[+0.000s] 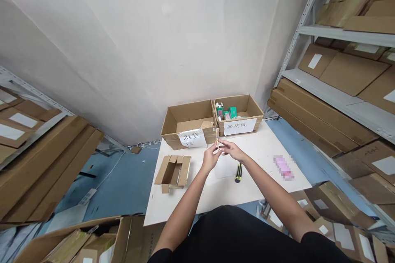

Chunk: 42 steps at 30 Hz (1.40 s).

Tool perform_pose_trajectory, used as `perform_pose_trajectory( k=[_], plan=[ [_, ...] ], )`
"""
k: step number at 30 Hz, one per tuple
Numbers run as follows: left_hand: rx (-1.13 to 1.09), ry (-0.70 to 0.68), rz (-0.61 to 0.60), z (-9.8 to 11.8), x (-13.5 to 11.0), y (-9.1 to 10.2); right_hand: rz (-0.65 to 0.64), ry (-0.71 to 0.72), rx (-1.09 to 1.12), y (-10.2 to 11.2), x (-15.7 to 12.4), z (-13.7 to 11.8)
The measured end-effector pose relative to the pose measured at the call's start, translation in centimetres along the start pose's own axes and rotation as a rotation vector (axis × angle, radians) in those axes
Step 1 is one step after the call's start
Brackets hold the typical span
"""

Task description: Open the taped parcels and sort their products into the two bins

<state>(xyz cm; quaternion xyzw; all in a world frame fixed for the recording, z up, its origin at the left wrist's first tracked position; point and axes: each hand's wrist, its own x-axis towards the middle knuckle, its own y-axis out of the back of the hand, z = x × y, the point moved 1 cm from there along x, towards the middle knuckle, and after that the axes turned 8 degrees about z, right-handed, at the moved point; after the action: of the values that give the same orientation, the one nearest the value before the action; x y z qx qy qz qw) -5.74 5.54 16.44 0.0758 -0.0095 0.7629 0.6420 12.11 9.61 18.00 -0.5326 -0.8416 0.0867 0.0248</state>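
Both my hands are raised over the white table (259,172), close together. My left hand (210,158) pinches a small slim pinkish item (217,144) and holds it upright. My right hand (231,150) meets it from the right, its fingertips on the same item. What the item is I cannot make out. Below my right forearm a black and yellow utility knife (238,172) lies on the table. A small open cardboard box (173,171) sits to the left of my left hand.
Two open labelled cartons stand at the table's far edge: the left carton (188,125) holds little, the right carton (239,116) holds several small green and white packs. A pink blurred object (283,167) lies at the right. Metal shelves of cardboard boxes (345,74) flank both sides.
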Motion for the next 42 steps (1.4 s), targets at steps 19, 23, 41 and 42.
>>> perform_pose_trajectory(
  k=[19, 23, 41, 42],
  plan=[
    [0.031, -0.067, 0.077, 3.4, 0.5, 1.1, 0.029, 0.153, 0.086, -0.2, 0.4, 0.0],
    [-0.121, 0.031, 0.126, 3.1, 1.7, 2.8, 0.122, 0.193, 0.027, -1.0, 2.3, 0.7],
    [-0.077, 0.144, 0.161, 0.2, 22.1, 14.5, 0.609, 0.039, 0.049, -3.2, 23.3, -2.6],
    [-0.028, 0.114, 0.190, 0.0, 22.7, 15.2, 0.682, 0.029, 0.025, -2.9, 24.1, -2.2]
  ],
)
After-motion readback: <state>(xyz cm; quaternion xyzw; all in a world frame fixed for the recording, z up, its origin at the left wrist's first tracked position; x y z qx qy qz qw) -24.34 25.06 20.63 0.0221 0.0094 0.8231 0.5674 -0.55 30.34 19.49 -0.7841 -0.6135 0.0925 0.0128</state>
